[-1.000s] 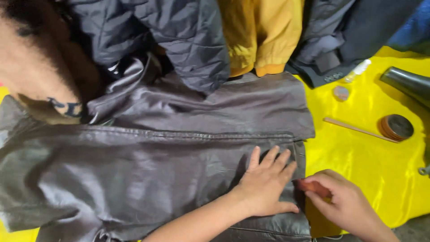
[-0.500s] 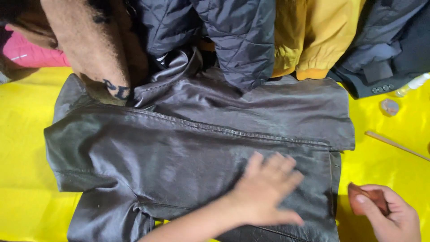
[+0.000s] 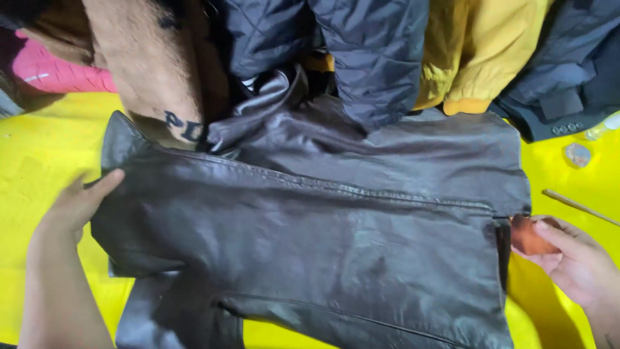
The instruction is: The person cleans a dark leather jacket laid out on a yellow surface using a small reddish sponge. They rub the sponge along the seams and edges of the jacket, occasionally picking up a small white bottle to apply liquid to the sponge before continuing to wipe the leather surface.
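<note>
A dark brown leather jacket (image 3: pixel 323 245) lies spread flat on a yellow table cover (image 3: pixel 39 155). My left hand (image 3: pixel 77 203) rests at the jacket's left edge, fingers together, touching the leather near the shoulder. My right hand (image 3: pixel 571 258) is at the jacket's right edge and grips a small reddish-brown pad (image 3: pixel 529 236), pressed against the hem. Neither hand hides much of the jacket; its lower part runs out of the frame.
Other garments hang along the top: a tan fuzzy coat (image 3: pixel 148 71), a dark quilted jacket (image 3: pixel 361 52), a mustard jacket (image 3: pixel 478 52), a grey blazer (image 3: pixel 568 84). A pink item (image 3: pixel 58 71) lies far left. A small round lid (image 3: pixel 577 155) and thin stick (image 3: pixel 581 207) sit right.
My left hand has left the middle of the jacket and moved to its left edge. The view has shifted left. My right hand stays at the right hem with the pad.
</note>
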